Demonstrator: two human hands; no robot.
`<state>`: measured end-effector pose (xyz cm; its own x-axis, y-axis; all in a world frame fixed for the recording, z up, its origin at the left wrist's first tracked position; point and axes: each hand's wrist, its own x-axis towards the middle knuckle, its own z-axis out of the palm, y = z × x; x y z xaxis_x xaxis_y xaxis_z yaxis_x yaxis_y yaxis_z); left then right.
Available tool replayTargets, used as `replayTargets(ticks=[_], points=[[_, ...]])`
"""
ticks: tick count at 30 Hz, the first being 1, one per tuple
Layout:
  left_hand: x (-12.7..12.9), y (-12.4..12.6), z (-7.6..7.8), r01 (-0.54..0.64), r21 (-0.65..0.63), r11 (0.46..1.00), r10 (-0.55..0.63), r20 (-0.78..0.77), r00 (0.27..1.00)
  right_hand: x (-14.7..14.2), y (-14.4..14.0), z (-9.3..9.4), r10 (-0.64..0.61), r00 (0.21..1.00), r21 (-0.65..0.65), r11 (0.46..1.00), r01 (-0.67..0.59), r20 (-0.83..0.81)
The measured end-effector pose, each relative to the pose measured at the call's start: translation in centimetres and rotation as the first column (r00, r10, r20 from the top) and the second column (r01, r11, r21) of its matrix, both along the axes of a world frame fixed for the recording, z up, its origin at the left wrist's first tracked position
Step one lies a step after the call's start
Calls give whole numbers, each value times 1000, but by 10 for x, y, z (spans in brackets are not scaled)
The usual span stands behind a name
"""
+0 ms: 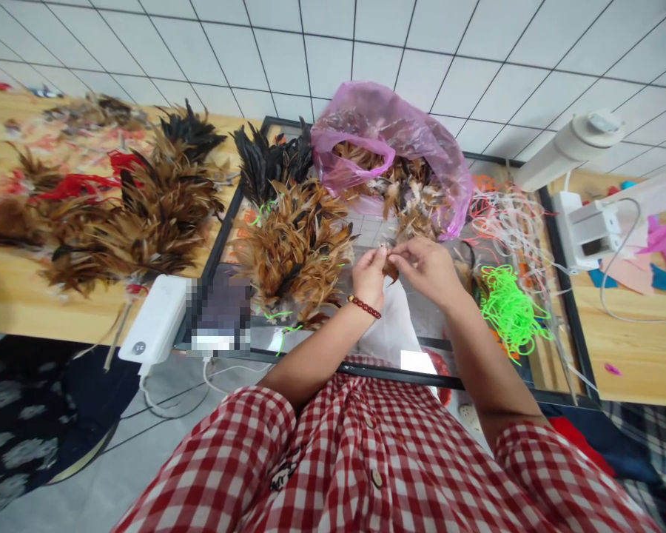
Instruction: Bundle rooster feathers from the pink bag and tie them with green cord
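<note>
My left hand [369,275] and my right hand [428,268] meet above a glass-topped table [399,370], both pinching a small bunch of brown feathers [390,271] between the fingertips. A red bead bracelet circles my left wrist. Just behind my hands lies a pink plastic bag [391,141] stuffed with loose brown feathers. To the left of my hands sits a pile of tied brown and black feather bundles [291,237] with green ties.
More feather bundles [138,215] lie on the wooden table at left, next to a white power bank [154,318]. Neon green cords [509,307] and pale cords [508,218] lie at right, beside a white device [588,229] and a white bottle [571,148].
</note>
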<state>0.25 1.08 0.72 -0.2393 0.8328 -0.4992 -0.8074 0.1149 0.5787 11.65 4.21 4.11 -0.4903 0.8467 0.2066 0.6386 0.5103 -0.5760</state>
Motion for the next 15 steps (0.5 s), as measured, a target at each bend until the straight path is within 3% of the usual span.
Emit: replayTargets(ticks=[2, 5, 11, 15], points=[[1, 0, -2, 7, 16, 1000, -6, -37, 999, 2, 5, -6, -61, 975, -124, 992, 35, -214], [3, -2, -5, 44, 52, 998, -39, -84, 996, 2, 11, -12, -120, 899, -303, 953, -14, -420], [6, -6, -9, 120, 47, 992, -114, -111, 987, 5, 16, -11, -151, 858, -428, 899, -87, -491], [5, -8, -6, 182, 74, 981, -171, -135, 976, 12, 21, -12, -127, 868, -370, 927, -68, -479]])
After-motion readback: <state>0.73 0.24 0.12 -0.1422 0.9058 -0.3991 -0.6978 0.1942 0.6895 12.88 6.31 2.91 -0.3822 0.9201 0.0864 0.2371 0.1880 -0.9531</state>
